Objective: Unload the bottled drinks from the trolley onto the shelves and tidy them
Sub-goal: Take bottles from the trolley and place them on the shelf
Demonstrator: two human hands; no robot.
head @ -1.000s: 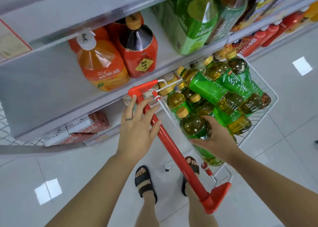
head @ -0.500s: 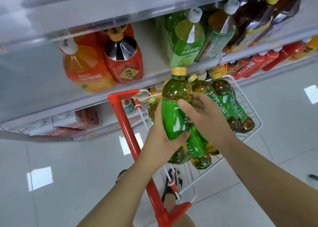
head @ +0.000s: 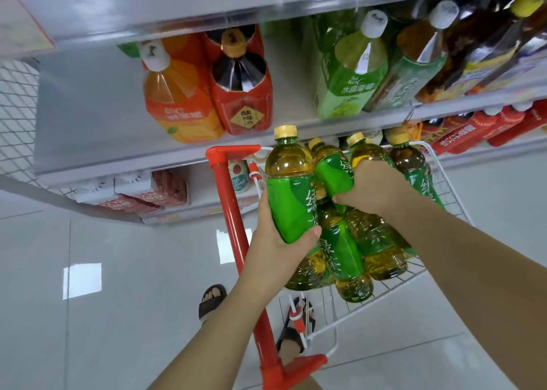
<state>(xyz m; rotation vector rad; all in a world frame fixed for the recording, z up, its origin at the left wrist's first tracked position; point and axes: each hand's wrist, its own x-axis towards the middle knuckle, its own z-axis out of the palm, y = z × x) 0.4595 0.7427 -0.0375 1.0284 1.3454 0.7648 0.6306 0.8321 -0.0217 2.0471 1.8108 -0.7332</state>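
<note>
right hand (head: 376, 188) has shifted, grip curled on a tilted bottle (head: 333, 173) — left hand (head: 275, 241) clasps the glossy bottle (head: 288, 188)

One wide-angle view from the person's head, facing forward and steeply down; the left hand (head: 278, 241) and right hand (head: 376, 188), each gripping a bottle (head: 291, 206), sit close to the lens at centre; the trolley (head: 228, 200) lies just below; shelves (head: 88, 108) bow across the top; floor (head: 118, 315) and feet (head: 211, 299) fill the bottom.

right grip (head: 374, 187) moved, seemingly onto second bottle (head: 333, 173)
</note>
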